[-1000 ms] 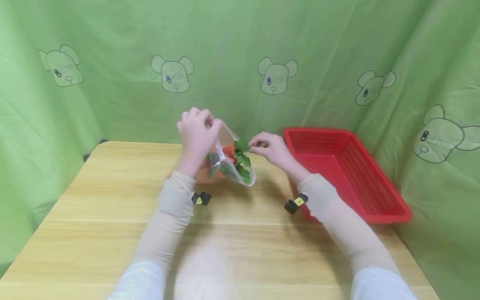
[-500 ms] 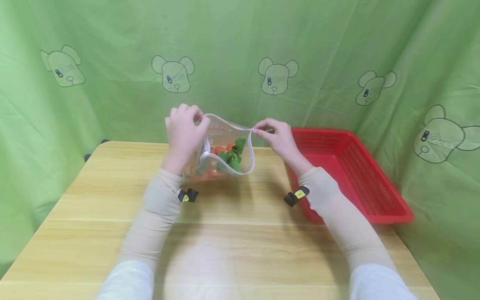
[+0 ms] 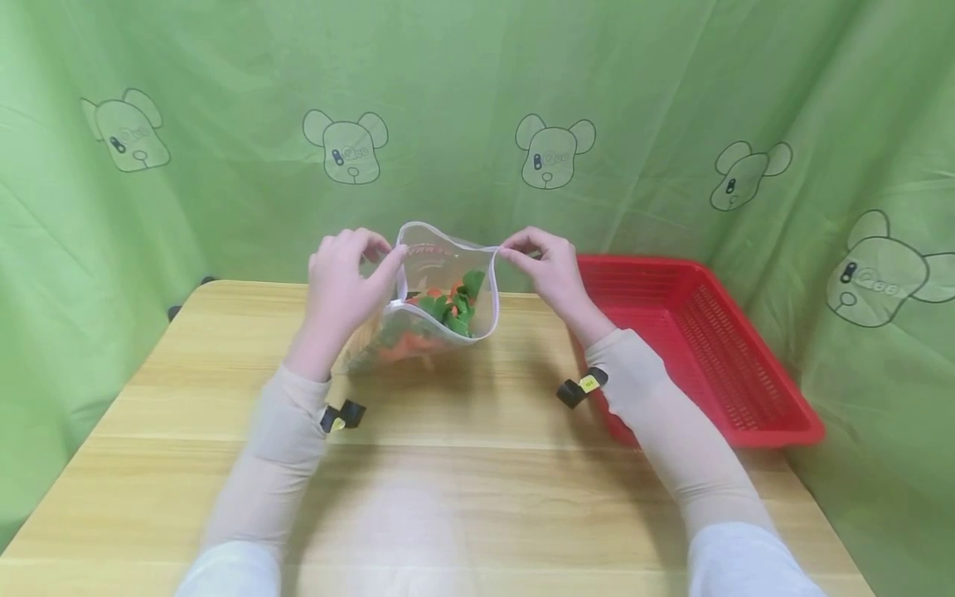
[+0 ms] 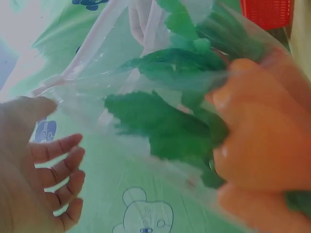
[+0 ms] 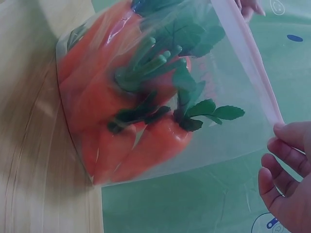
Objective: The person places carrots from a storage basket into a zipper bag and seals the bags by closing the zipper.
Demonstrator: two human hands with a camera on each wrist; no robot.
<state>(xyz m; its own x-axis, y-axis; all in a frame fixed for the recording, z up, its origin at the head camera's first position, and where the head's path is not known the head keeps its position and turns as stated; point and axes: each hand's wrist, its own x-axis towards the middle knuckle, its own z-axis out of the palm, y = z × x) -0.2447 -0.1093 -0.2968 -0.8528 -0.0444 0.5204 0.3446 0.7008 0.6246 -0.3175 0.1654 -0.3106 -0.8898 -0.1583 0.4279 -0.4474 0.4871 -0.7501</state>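
Note:
A clear zip bag (image 3: pixel 448 240) with a white zipper rim stands mouth open on the table, leaning left. Inside are several orange carrots (image 5: pixel 160 141) with green leaves (image 4: pixel 165 121). My right hand (image 3: pixel 548 265) pinches the right end of the bag's rim between thumb and index finger, also seen in the right wrist view. At the left end, my left hand (image 3: pixel 343 278) has its thumb against the rim. Its fingers (image 4: pixel 68 162) are bent loosely and stand apart from the thumb, gripping nothing in the left wrist view.
A red plastic basket (image 3: pixel 776 373) stands at the right of the wooden table (image 3: pixel 448 497), beside my right forearm. A green curtain (image 3: pixel 448 66) with bear-head prints hangs close behind the table's far edge.
My right hand has gone from the leaves to the bag's rim. The bag's mouth has widened. My left hand has moved left and its fingers have parted from the thumb.

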